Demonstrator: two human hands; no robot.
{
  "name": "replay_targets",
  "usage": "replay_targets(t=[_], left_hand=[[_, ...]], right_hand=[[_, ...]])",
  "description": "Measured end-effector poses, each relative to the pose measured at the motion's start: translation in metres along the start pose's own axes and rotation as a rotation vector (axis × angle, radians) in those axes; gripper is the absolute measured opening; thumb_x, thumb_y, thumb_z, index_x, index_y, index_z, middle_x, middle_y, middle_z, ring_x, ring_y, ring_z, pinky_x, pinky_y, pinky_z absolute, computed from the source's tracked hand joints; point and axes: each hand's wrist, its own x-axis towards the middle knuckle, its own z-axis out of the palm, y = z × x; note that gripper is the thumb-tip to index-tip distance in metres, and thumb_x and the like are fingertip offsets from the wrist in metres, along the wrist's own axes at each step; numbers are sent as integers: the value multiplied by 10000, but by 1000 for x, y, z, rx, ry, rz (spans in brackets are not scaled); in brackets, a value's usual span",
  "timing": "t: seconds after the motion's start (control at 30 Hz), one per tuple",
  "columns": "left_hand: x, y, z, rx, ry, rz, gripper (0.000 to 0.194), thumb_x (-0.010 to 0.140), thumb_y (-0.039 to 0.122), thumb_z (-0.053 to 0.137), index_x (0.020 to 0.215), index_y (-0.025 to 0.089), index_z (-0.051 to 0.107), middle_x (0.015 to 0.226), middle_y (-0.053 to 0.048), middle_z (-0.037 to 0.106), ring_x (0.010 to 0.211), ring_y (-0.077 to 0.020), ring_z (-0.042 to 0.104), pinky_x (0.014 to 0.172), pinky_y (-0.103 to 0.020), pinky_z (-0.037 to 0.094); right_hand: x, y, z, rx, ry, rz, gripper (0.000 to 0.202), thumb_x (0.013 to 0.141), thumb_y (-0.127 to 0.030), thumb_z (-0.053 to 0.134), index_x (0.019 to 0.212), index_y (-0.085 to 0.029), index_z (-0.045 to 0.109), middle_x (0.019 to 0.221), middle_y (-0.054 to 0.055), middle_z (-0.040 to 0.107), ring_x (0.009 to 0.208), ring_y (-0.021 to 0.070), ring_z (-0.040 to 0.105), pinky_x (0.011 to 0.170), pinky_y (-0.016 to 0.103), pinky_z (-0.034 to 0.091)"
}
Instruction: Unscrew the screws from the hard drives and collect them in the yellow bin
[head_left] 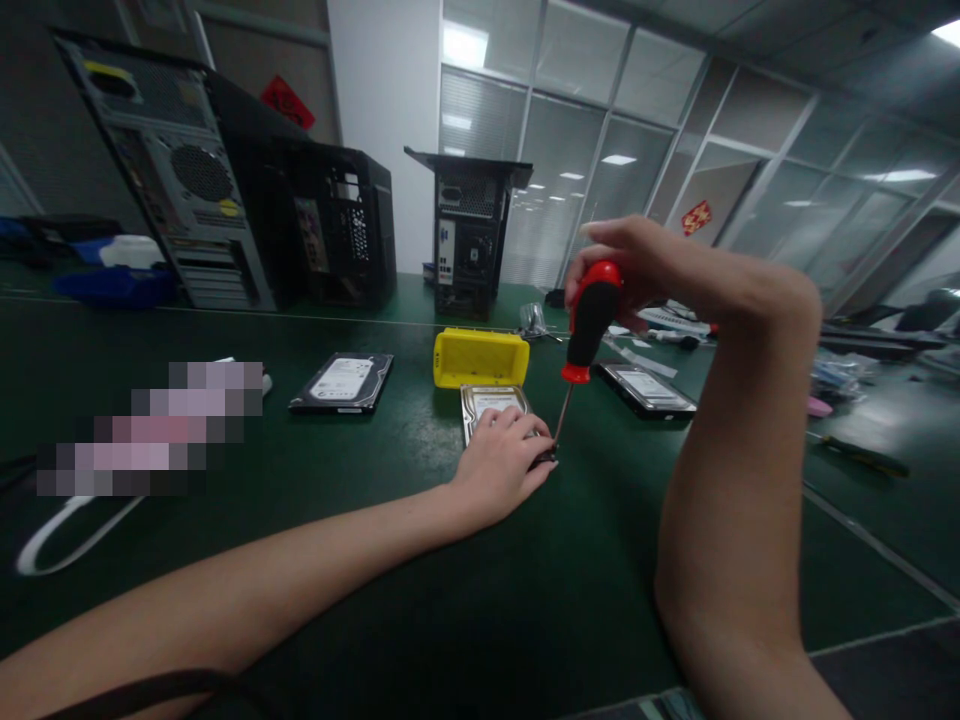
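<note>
My left hand [502, 460] lies over a silver hard drive [474, 402] on the green table, its fingers bent round a small dark part [545, 456] at the drive's near right corner. My right hand [622, 265] is raised above and to the right, its fingers closed on the top of a red and black screwdriver [592, 320]. The screwdriver points down, slightly tilted, its tip beside my left thumb and index finger at the dark part. Just behind the drive stands a yellow plastic bin [481, 358].
Other hard drives lie left [343, 382] and right [649, 388]. Open computer cases [202, 190] stand at the back left, another case [472, 230] behind the bin. A blurred-out object with a white cable [60, 530] is far left; a dark tool [862, 456] lies far right.
</note>
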Motion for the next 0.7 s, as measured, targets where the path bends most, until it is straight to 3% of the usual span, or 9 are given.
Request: replay_targets(t=[0.17,0.37,0.7], left_hand=[[0,0,1,5,7,4,227,911,326,519,1058,213,651,1120,-14,610,1059,-223,487,898,-400,340],[-1,-1,0,-1,5,1,220,907,318,525,1059,221,651,1120,-17,617,1055,-223,491,889,-399,338],[-1,-2,1,-13,5,0,223,910,322,521,1060,216,648,1124,-9,613,1061,-221,489,887,-399,341]], right_hand=[[5,6,-3,-65,-23,-61,305,891,-398,428,933,-155,608,858,65,622,588,124,545,479,222,428],[2,2,-3,-137,16,-33,314,910,-399,437,908,-145,621,772,50,615,515,91,504,478,211,424],[-1,5,-7,-164,42,6,369,894,-426,465,958,-129,674,809,76,655,528,105,517,500,244,433]])
